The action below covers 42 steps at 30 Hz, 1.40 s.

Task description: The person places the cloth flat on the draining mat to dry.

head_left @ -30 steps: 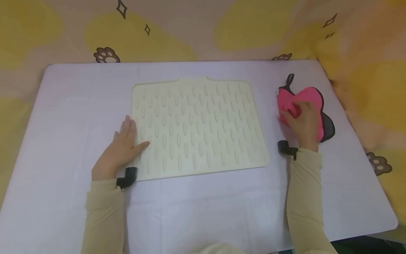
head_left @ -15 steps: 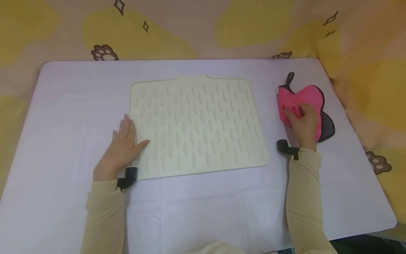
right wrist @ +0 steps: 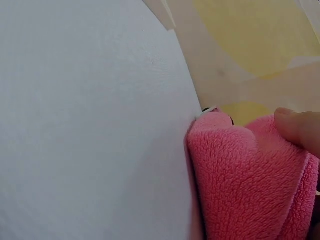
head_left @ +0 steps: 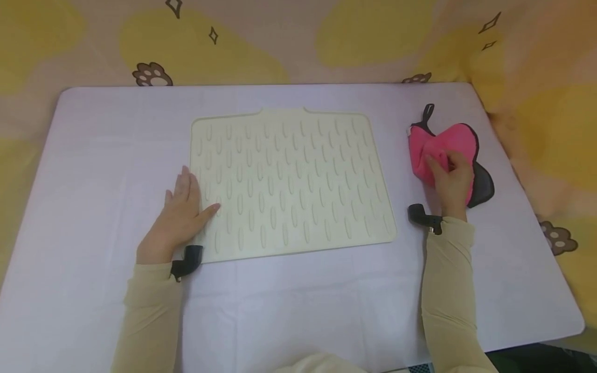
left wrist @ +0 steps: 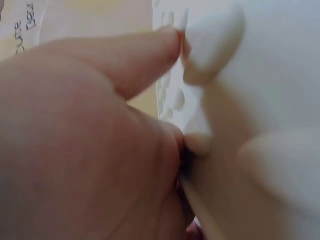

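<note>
A cream mat (head_left: pixel 289 181) with rows of raised oval ridges lies flat on the table, a short tab at its far edge. My left hand (head_left: pixel 174 217) rests on its left edge with fingers straight and thumb on the ridges; in the left wrist view the thumb (left wrist: pixel 145 52) touches a bump. To the right lies a fluffy pink cloth (head_left: pixel 424 140) with black edging, a dark grey part and a black hanging loop. My right hand (head_left: pixel 452 181) pinches a fold of this cloth between thumb and fingers. The fingertips are partly hidden by the fold.
The table (head_left: pixel 289 311) has a white cover. A patterned yellow and peach curtain (head_left: pixel 298 41) borders its far and right sides. Black wrist cameras (head_left: pixel 422 217) stick out inward from both wrists.
My right hand has shifted slightly right, bunching the pink cloth into a fold under its fingers. The left hand stays on the mat. The whole head view has tilted slightly.
</note>
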### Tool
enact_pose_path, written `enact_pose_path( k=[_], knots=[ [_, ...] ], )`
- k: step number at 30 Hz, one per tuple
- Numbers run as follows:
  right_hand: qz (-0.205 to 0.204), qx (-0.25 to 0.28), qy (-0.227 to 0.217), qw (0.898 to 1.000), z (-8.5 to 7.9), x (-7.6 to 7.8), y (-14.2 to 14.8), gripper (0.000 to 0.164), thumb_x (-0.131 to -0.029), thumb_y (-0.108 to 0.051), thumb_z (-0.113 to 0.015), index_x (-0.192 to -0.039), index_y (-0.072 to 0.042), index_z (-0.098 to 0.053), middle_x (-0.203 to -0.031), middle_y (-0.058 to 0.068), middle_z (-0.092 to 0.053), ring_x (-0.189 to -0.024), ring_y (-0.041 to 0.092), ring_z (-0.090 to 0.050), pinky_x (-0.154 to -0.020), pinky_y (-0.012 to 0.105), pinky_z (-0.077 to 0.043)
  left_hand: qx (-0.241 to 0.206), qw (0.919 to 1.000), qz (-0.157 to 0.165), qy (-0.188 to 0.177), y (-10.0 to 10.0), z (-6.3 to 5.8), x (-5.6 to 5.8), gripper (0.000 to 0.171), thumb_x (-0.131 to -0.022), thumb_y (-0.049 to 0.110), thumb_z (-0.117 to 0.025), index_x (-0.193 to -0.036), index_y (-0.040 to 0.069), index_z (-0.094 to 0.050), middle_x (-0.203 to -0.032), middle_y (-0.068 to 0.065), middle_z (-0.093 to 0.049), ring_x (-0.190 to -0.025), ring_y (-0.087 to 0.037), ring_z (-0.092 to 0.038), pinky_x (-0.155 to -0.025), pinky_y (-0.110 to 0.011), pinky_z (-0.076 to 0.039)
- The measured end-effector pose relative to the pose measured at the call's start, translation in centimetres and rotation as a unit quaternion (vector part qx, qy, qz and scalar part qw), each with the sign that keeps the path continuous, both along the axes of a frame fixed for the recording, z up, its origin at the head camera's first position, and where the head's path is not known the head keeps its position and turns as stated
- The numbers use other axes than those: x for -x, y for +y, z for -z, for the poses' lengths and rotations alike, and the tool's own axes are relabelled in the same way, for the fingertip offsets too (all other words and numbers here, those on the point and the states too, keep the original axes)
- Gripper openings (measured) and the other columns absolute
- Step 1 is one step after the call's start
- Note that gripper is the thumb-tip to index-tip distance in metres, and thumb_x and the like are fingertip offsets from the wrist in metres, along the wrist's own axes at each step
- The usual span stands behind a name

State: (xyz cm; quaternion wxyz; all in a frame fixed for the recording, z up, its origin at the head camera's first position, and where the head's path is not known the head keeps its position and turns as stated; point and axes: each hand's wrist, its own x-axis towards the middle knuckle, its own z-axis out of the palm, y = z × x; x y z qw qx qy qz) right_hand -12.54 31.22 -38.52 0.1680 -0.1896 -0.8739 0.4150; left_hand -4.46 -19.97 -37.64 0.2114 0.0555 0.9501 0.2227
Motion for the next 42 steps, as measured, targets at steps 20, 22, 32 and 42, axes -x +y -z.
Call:
enact_pose_path(
  k=[20, 22, 32, 42],
  knots=[
    [0.015, 0.101, 0.109, 0.989, -0.2, 0.4, -0.4, 0.018, -0.083, -0.014, -0.072, -0.072, -0.025, -0.062, -0.070, -0.014, -0.052, -0.067, 0.003, -0.044, -0.061, 0.018, -0.034, 0.013, 0.9999, -0.002, 0.006, 0.3, -0.4, -0.2, 0.086, -0.100, 0.046, -0.035, -0.141, -0.012, 0.014, -0.148, -0.021, 0.029, -0.137, -0.036, 0.021, -0.108, -0.060, 0.003],
    [0.015, 0.124, 0.107, 0.986, -0.3, 0.5, -0.5, 0.019, -0.084, -0.012, -0.071, -0.072, -0.024, -0.062, -0.070, -0.014, -0.052, -0.067, 0.003, -0.044, -0.060, 0.018, -0.034, 0.010, 0.9999, 0.000, -0.007, 0.3, -0.7, -0.2, 0.086, -0.100, 0.046, -0.036, -0.141, -0.011, 0.014, -0.147, -0.020, 0.030, -0.137, -0.036, 0.022, -0.108, -0.060, 0.003],
    [-0.008, 0.236, 0.125, 0.964, -1.4, 0.7, -2.8, 0.009, -0.081, -0.007, -0.073, -0.078, -0.015, -0.070, -0.075, -0.005, -0.058, -0.071, 0.007, -0.047, -0.063, 0.018, -0.037, -0.008, 0.9994, 0.030, -0.017, -0.3, -1.2, -0.2, 0.086, -0.099, 0.039, -0.043, -0.141, -0.015, 0.010, -0.147, -0.024, 0.029, -0.136, -0.037, 0.025, -0.109, -0.057, 0.005],
    [-0.062, 0.320, 0.148, 0.934, -3.6, 0.3, -6.5, 0.009, -0.081, -0.003, -0.072, -0.089, -0.005, -0.074, -0.083, 0.003, -0.063, -0.084, 0.015, -0.052, -0.075, 0.022, -0.041, -0.010, 0.9995, 0.024, -0.019, -0.5, -0.5, -0.3, 0.088, -0.099, 0.042, -0.042, -0.141, -0.013, 0.013, -0.146, -0.020, 0.032, -0.136, -0.034, 0.024, -0.109, -0.056, 0.005]
  ],
)
